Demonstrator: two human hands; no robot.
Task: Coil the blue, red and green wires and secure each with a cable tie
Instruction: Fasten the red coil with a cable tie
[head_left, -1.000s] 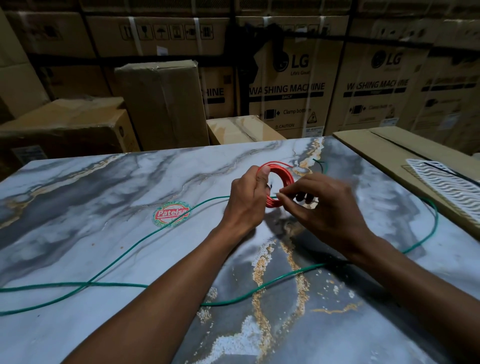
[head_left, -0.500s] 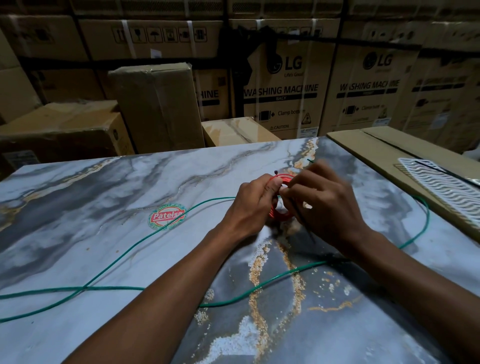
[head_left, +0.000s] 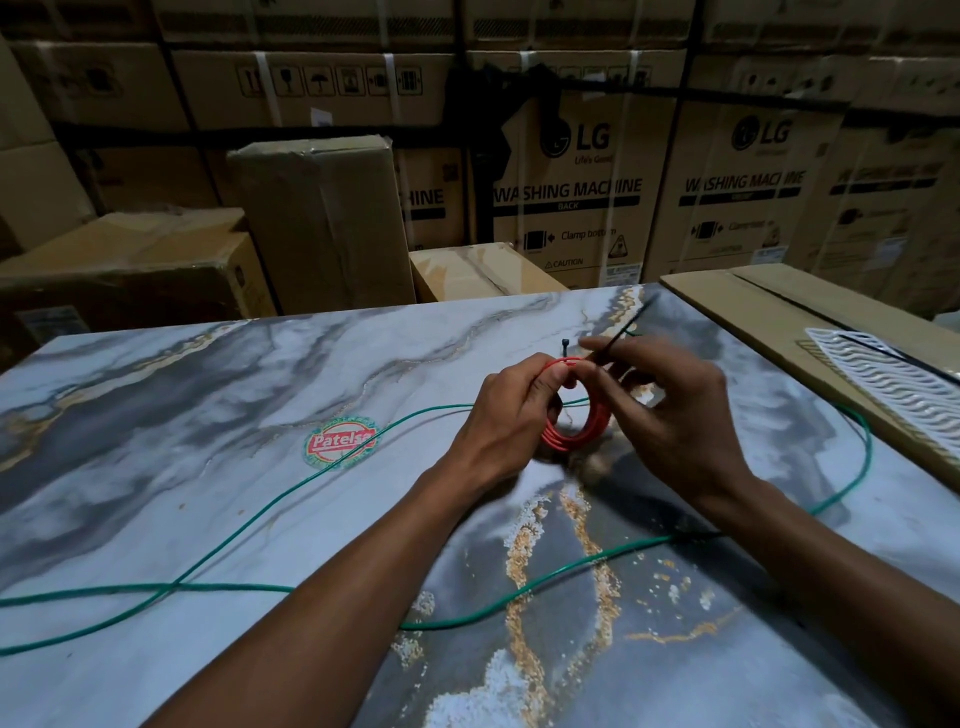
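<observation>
Two bare hands work at the middle of a marble-patterned table (head_left: 156, 395), where a round sticker (head_left: 340, 441) marks the left half and a loose green wire (head_left: 218, 551) trails from the near left edge, under both forearms and round to the far right. At centre, the left hand (head_left: 506, 415) grips the red wire coil (head_left: 574, 415), thumb and fingers curled over its top so the loops stay bunched and upright, its lower arc just above the tabletop. Just right of it, the right hand (head_left: 675, 415) pinches a thin black cable tie (head_left: 618, 332) that slants up and away toward the far right; its small head appears to stand above the coil's top, though dim light makes the threading hard to confirm. The coil sits between the two hands, touching the left fingers, with the right fingertips close against its upper rim. Cinching looks to be the step in hand: doing it well means keeping every red loop gathered under the left thumb while the tail is drawn steadily, so no strand slips outside the band. At far right a flattened cardboard sheet (head_left: 779, 312) holds a white ribbed panel (head_left: 893, 384). No blue wire can be seen.
</observation>
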